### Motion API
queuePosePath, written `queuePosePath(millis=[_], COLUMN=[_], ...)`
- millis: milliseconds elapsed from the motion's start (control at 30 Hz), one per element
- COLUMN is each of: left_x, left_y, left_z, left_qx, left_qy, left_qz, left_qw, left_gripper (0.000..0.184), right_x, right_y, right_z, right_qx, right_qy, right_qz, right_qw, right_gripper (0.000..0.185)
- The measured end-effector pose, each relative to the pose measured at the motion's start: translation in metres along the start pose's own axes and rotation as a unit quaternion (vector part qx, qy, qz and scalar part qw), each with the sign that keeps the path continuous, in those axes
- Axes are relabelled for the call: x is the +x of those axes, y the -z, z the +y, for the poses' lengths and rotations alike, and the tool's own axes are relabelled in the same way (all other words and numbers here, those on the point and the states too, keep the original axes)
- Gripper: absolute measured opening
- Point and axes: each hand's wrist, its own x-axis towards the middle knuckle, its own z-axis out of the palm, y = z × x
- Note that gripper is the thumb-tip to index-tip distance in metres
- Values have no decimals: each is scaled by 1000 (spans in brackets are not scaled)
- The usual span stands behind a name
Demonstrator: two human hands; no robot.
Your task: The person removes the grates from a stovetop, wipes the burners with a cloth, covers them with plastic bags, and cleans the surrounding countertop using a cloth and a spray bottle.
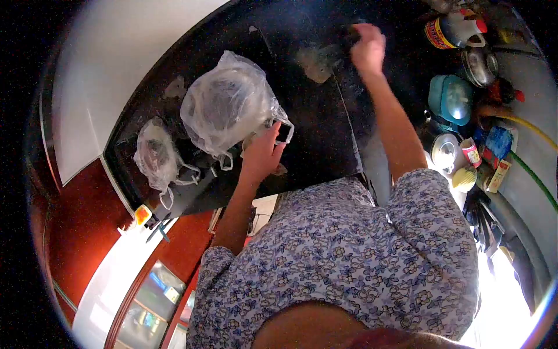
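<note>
On the black countertop, a large clear plastic bag lies with its handles toward me. My left hand is at its near edge, touching the bag by the handles, with thumb and forefinger apart. Some of its fingers are hidden under the hand. Farther off to the right, my right hand is blurred, its fingers curled around something dark that I cannot make out. Beside it on the counter is a crumpled, see-through patch, perhaps plastic. A smaller clear bag with reddish contents sits at the left.
Along the right side stand a white jug with a red cap, a teal plastic container, a metal lidded pot and a blue packet. Yellow and green hoses run there. An orange-and-white item is at the counter's left corner.
</note>
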Motion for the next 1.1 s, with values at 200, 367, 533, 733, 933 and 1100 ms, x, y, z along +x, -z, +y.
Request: queuePosePath(millis=[200,367,533,733,933,1100], left_x=[-11,-14,-23,-38,-58,-60], left_y=[-10,-9,-17,-10,-24,-30], left_z=[-4,-2,0,7,-7,5], left_qx=[-138,-149,-217,-268,-287,-313], left_qy=[27,-26,5,44,49,40], left_qz=[26,50,50,38,40,6], left_qw=[990,987,975,962,956,949], left_gripper=[48,46,43,38,36,35], right_x=[-68,-34,-77,-48,-22,-50], right_y=[-19,-4,5,-14,-1,-18], right_z=[-34,-23,-17,-22,60,-34], right_qx=[-52,10,-96,47,-163,29], right_qy=[-30,-32,-69,-31,-54,22], right_qz=[-41,14,13,53,89,-53], right_qw=[997,999,993,997,981,998], right_gripper=[37,39,36,35,30,37])
